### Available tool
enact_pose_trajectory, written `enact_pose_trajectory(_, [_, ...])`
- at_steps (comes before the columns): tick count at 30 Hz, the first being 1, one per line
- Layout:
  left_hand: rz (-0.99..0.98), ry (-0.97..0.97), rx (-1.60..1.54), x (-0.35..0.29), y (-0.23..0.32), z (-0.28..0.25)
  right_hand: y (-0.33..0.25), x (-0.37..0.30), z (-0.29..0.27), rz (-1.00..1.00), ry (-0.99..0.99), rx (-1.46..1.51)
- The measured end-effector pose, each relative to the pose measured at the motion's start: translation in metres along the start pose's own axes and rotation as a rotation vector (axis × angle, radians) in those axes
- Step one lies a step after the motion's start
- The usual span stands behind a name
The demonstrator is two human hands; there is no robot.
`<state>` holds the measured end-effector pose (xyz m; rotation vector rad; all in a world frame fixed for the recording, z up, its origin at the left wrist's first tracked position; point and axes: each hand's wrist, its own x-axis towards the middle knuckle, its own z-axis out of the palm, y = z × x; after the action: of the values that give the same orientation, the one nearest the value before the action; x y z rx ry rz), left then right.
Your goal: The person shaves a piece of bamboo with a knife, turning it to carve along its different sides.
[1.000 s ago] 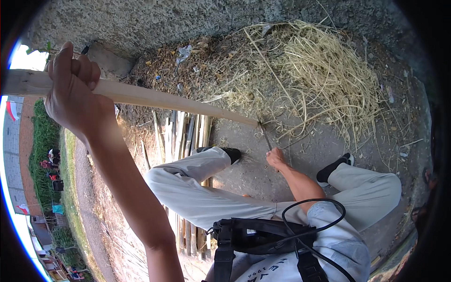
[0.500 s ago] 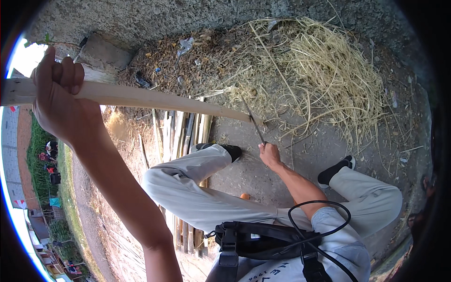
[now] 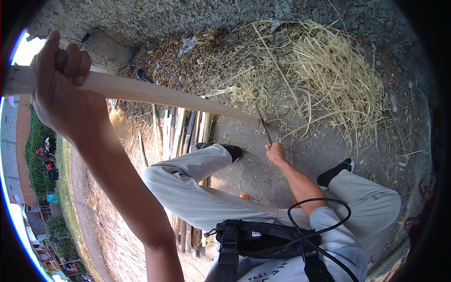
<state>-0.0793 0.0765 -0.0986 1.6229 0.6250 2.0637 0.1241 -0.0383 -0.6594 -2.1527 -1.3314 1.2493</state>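
Note:
A long pale strip of wood or bamboo [image 3: 159, 92] runs from the left edge toward the middle, slanting down to the right. Near its left end my left hand [image 3: 68, 96] is wrapped around it, held up high. My right hand [image 3: 275, 152] is closed on the handle of a knife [image 3: 265, 126] with a narrow dark blade. That blade lies against or just beside the strip's far right end; whether it touches I cannot tell. The knife's handle is mostly hidden in my fingers.
A heap of thin curly shavings [image 3: 336, 70] lies at the right, before a rough wall [image 3: 202, 16]. Several split poles [image 3: 181, 129] lie beside and under my bent leg [image 3: 188, 164]. A concrete block [image 3: 110, 49] sits upper left. A black cable [image 3: 348, 214] loops over my right arm.
My right hand and the knife have shifted slightly right, to the strip's very tip. My left hand has risen a little, lifting the strip's left part.

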Motion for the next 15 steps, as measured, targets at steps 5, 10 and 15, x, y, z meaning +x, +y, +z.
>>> enact_pose_trajectory(5, [-0.056,0.041,0.011,-0.002,0.002,-0.003,0.003,0.005,0.006,-0.009,-0.089,-0.005])
enact_pose_trajectory(10, [-0.019,0.073,0.086,-0.002,0.002,-0.009,0.02,0.002,-0.001,0.065,-0.071,-0.058])
enact_pose_trajectory(15, [-0.04,0.166,0.099,-0.005,0.006,-0.007,0.022,-0.023,-0.007,0.055,-0.159,-0.16])
